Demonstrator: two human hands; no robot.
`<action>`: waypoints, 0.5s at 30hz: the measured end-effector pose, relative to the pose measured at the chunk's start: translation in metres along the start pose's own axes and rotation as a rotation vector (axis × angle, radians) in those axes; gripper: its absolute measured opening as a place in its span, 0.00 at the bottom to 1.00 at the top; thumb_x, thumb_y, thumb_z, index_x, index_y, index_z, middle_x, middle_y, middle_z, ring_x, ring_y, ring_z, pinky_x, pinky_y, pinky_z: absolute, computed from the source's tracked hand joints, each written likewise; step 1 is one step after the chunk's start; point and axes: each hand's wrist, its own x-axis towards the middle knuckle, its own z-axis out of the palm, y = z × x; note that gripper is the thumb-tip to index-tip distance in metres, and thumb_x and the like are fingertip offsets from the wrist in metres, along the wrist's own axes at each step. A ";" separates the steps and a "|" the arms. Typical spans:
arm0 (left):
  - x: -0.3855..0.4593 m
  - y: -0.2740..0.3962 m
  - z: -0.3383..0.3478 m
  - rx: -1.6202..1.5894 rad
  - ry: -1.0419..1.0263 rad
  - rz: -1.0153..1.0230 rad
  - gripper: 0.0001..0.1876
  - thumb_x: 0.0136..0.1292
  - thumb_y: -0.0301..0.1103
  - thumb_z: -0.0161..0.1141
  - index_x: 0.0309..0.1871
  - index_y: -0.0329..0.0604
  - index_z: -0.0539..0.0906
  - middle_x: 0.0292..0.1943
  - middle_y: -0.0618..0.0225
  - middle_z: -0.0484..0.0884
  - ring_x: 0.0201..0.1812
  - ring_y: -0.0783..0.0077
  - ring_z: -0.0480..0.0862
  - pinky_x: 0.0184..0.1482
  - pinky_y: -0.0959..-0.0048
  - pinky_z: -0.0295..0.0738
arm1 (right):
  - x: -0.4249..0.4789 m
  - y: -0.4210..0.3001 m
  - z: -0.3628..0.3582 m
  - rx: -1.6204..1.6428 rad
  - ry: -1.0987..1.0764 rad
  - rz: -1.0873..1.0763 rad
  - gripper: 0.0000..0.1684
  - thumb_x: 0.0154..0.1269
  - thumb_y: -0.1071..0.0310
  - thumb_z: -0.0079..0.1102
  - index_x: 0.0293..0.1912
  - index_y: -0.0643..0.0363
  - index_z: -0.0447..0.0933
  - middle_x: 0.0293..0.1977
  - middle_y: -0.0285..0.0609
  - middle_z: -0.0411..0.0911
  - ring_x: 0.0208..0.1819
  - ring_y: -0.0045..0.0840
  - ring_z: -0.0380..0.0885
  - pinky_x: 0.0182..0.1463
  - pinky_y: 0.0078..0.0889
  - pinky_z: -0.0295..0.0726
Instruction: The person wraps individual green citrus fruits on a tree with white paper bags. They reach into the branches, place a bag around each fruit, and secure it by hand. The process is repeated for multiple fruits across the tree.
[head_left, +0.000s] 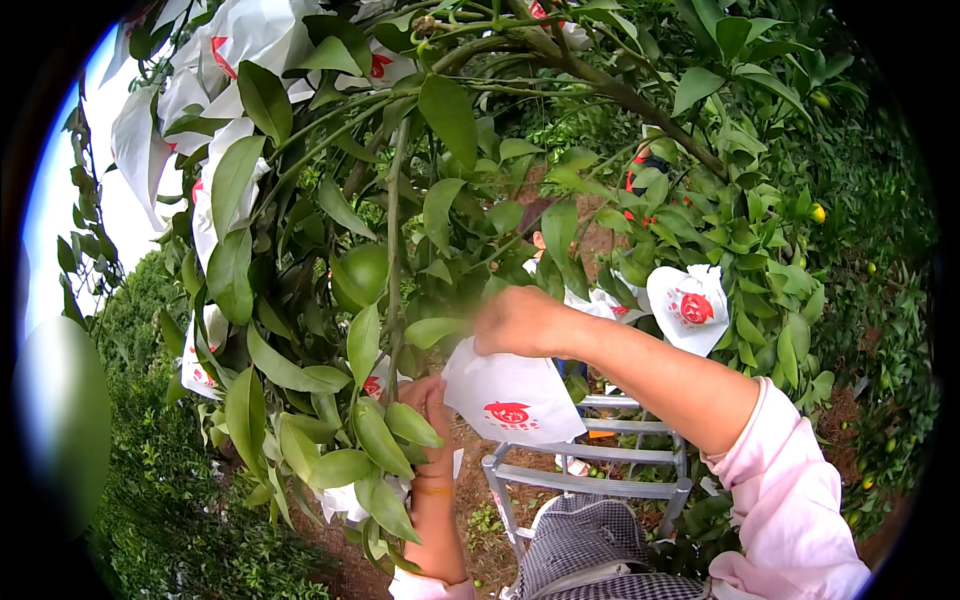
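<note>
A white paper fruit bag (514, 397) with a red printed fruit mark hangs below my right hand (521, 322), whose fingers are closed at its upper edge. My left hand (426, 396) is at the bag's left edge, partly behind leaves; whether it grips the bag or a twig is hidden. Up and to the left of my hands, a green citrus fruit (364, 274) shows among the leaves. A thin branch (396, 225) runs down beside it towards my left hand.
Other white bags (690, 307) hang in the tree, several at upper left. A metal ladder (585, 484) stands below, close to my checked clothing (581, 536). Behind the foliage is a person (536, 225). A thick branch (622, 94) arches overhead.
</note>
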 end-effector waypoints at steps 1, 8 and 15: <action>0.001 -0.003 -0.001 -0.007 0.003 0.005 0.07 0.54 0.22 0.61 0.36 0.40 0.78 0.31 0.66 0.77 0.33 0.67 0.73 0.41 0.71 0.68 | 0.005 -0.005 -0.004 -0.058 0.003 -0.008 0.15 0.45 0.59 0.63 0.31 0.59 0.81 0.28 0.46 0.81 0.33 0.33 0.80 0.40 0.32 0.77; 0.009 -0.011 0.016 0.157 0.208 -0.019 0.04 0.59 0.27 0.61 0.36 0.46 0.78 0.43 0.57 0.76 0.42 0.61 0.75 0.51 0.65 0.68 | 0.021 -0.025 -0.006 -0.462 0.014 -0.022 0.13 0.45 0.62 0.62 0.32 0.56 0.83 0.31 0.46 0.81 0.37 0.36 0.81 0.43 0.33 0.78; 0.000 -0.001 -0.022 0.218 0.030 0.201 0.11 0.52 0.30 0.67 0.38 0.51 0.78 0.51 0.50 0.73 0.52 0.48 0.72 0.54 0.53 0.66 | 0.041 -0.044 -0.031 -0.356 -0.090 -0.137 0.17 0.45 0.59 0.53 0.27 0.65 0.79 0.26 0.54 0.78 0.30 0.45 0.78 0.38 0.40 0.77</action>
